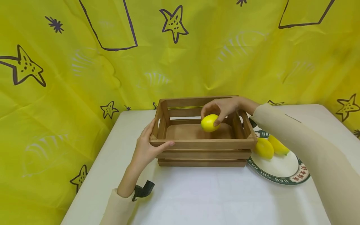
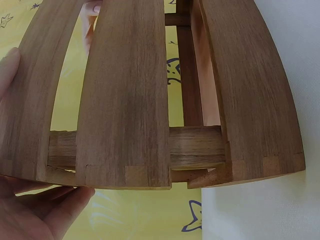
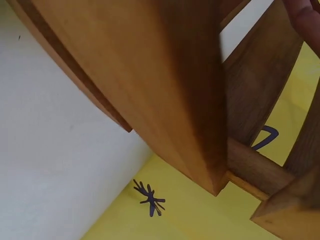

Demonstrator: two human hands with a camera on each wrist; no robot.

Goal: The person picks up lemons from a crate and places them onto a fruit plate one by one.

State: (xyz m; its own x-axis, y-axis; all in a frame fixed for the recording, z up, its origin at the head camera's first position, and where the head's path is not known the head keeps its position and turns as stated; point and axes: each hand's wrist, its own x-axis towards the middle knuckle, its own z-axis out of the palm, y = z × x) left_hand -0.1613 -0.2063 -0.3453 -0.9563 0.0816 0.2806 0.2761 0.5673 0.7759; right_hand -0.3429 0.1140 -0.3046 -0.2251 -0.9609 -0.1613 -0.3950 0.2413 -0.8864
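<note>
A brown slatted wooden crate [image 1: 202, 154] stands on the white table, its inside bare in the head view. My right hand [image 1: 225, 107] pinches a yellow lemon [image 1: 209, 123] between thumb and fingers over the crate's opening. At the crate's left front corner, my left hand [image 1: 146, 145] grips the rim, thumb along the front slat and fingers at the left end. Close up in the left wrist view, the crate's slats [image 2: 125, 100] fill the picture beside my fingers. The right wrist view shows crate wood [image 3: 150, 90] and only a bit of a finger [image 3: 304, 20].
Right of the crate lies a white plate [image 1: 281, 167] with a green patterned rim, partly behind the right sleeve. Two yellow lemons [image 1: 264, 148] rest on it. A yellow cloth [image 1: 197, 68] with drawn starfish hangs behind the white table [image 1: 197, 193].
</note>
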